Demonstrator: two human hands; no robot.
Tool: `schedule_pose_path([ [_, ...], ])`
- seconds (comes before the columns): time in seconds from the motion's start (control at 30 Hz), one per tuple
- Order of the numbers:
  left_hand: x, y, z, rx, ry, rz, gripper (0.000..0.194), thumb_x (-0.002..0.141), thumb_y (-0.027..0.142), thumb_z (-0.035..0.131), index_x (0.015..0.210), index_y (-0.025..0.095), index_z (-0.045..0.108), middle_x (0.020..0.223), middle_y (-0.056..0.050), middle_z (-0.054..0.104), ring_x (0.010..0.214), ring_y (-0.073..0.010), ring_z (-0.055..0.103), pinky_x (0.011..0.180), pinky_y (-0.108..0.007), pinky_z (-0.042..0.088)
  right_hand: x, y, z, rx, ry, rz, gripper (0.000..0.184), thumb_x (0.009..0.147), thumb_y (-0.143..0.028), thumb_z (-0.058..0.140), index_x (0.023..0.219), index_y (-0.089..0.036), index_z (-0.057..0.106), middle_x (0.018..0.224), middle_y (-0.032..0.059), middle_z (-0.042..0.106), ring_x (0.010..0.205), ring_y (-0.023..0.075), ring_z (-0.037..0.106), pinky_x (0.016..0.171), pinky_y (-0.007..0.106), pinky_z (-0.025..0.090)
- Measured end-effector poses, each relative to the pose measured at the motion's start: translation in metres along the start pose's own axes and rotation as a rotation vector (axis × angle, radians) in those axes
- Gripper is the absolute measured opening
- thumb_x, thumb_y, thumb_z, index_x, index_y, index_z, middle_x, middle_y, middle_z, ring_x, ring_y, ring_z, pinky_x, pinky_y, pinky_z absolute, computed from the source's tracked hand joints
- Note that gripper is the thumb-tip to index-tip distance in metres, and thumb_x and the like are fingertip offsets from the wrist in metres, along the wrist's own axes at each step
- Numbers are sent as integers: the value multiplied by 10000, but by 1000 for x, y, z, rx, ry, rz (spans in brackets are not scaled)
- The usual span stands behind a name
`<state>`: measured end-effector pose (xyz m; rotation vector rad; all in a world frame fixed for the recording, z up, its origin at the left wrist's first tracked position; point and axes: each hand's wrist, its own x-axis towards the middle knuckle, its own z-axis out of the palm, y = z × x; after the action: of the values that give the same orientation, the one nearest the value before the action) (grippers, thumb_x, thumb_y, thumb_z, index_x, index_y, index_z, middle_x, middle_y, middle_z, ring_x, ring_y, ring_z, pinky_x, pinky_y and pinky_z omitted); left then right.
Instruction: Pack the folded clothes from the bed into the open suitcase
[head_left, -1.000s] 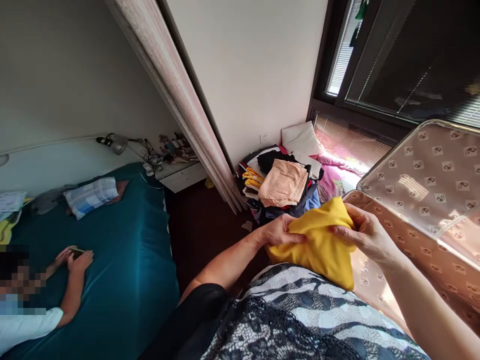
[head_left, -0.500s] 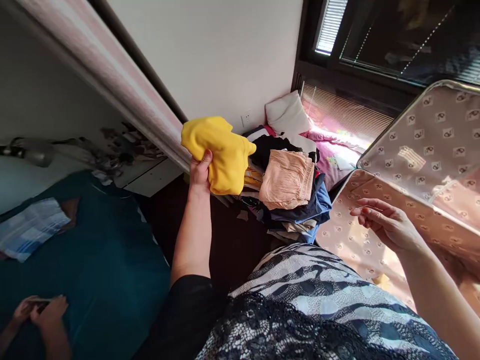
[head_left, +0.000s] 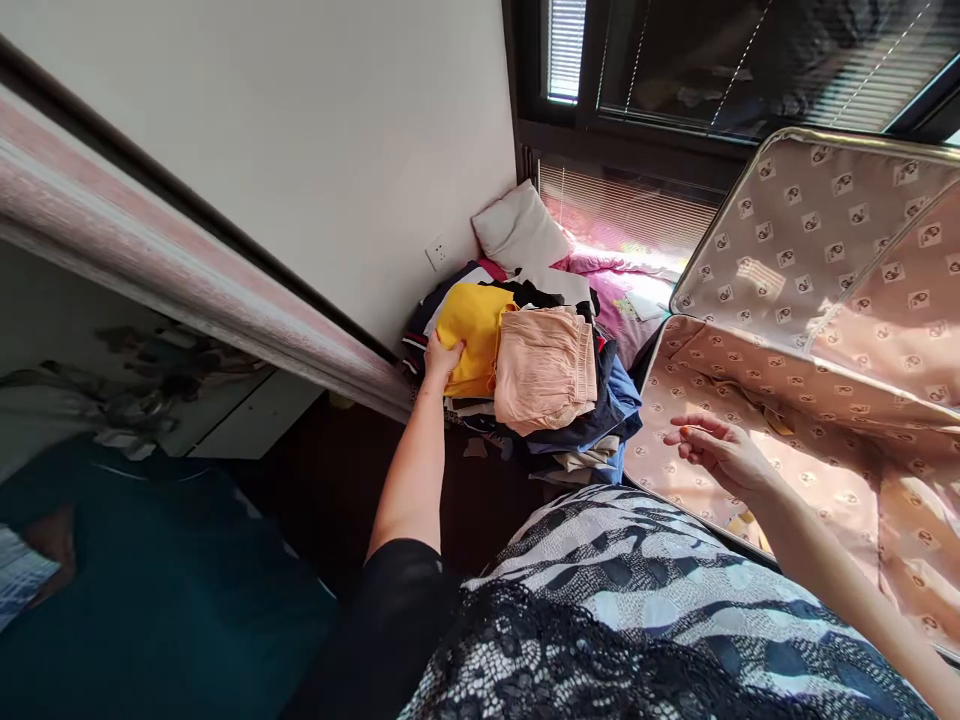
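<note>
My left hand (head_left: pixel 441 357) reaches out to the pile of folded clothes (head_left: pixel 574 445) and grips the near edge of a folded yellow garment (head_left: pixel 472 330), which lies on the left side of the pile. A folded peach garment (head_left: pixel 544 368) lies just to the right of it on top. My right hand (head_left: pixel 716 452) hovers over the near edge of the open suitcase (head_left: pixel 817 400), fingers loosely stretched and holding nothing.
The suitcase has a pink patterned lining and its lid stands up at the right. A white pillow (head_left: pixel 520 230) and pink bedding (head_left: pixel 619 295) lie under the window. A sliding door (head_left: pixel 187 290) runs at the left, with a teal bed (head_left: pixel 150 590) below it.
Both hands held the yellow garment in my lap. My left hand then lifted it alone and has now set it down on the clothes pile; my right hand let go.
</note>
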<state>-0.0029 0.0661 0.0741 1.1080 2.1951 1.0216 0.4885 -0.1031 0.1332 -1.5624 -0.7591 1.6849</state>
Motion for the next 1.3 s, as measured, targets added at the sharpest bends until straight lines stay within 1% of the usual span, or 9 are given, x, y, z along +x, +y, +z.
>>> schedule_pose_path([
  [0.1, -23, 3, -4, 52, 150, 63, 613, 907, 226, 800, 1480, 123, 605, 1537, -273, 620, 1485, -419, 582, 1235, -546, 471, 4, 9, -7, -8, 1, 2, 679, 538, -598, 1067, 1011, -198, 788, 882, 97, 829, 637, 124, 666, 555, 236, 516],
  [0.2, -65, 9, 5, -74, -35, 189, 484, 987, 304, 740, 1432, 146, 636, 1314, -202, 741, 1252, -325, 730, 1132, -453, 561, 10, 15, -9, -44, -21, -12, 700, 563, -634, 1044, 1034, -191, 779, 904, 109, 829, 646, 133, 668, 565, 253, 515],
  [0.27, -96, 14, 18, -101, -189, 215, 488, 920, 336, 836, 1344, 149, 685, 1202, -173, 769, 1163, -317, 758, 1090, -437, 581, 14, 16, -9, -64, -56, -25, 709, 577, -644, 1032, 1050, -183, 774, 905, 112, 826, 656, 132, 669, 585, 254, 518],
  [0.43, -132, 30, 40, -12, -110, 190, 540, 708, 240, 997, 1162, 153, 719, 1263, -201, 752, 1286, -372, 709, 1131, -446, 528, 17, 15, -12, -124, -154, -52, 710, 604, -675, 1005, 1055, -176, 775, 901, 109, 827, 650, 132, 659, 595, 263, 516],
  [0.57, -133, 46, 41, 61, -200, 95, 346, 738, 257, 967, 895, 188, 667, 978, -115, 774, 1061, -333, 756, 985, -417, 559, 13, 18, -29, -85, -173, -40, 715, 561, -662, 1030, 1030, -183, 783, 901, 110, 831, 652, 128, 668, 586, 245, 520],
  [0.7, -136, 56, 43, 9, -188, 49, 334, 698, 214, 954, 794, 197, 634, 919, -104, 768, 1032, -324, 751, 970, -415, 561, 9, 30, -55, -21, -149, -30, 689, 520, -627, 1058, 985, -196, 791, 883, 109, 829, 626, 130, 668, 557, 242, 533],
  [0.93, -123, 84, 24, -650, -362, -75, 425, 651, 307, 982, 968, 139, 754, 993, -106, 824, 1087, -310, 776, 1036, -452, 621, 5, 50, -90, 108, -103, 52, 626, 478, -469, 1111, 961, -206, 812, 892, 111, 835, 634, 129, 691, 555, 214, 583],
  [1.17, -70, 144, -21, -785, -419, 129, 336, 816, 289, 929, 1058, 125, 763, 1144, -129, 836, 1288, -356, 747, 1197, -538, 566, 10, 51, -95, 102, -97, 44, 570, 526, -431, 1101, 967, -215, 812, 915, 116, 840, 644, 150, 707, 551, 233, 615],
  [1.3, -48, 147, -21, -755, -442, 179, 274, 876, 257, 874, 1089, 117, 773, 1163, -139, 834, 1342, -369, 725, 1222, -584, 536, 11, 52, -87, 76, -102, 35, 586, 524, -452, 1100, 973, -213, 809, 916, 119, 837, 641, 147, 701, 558, 236, 612],
])
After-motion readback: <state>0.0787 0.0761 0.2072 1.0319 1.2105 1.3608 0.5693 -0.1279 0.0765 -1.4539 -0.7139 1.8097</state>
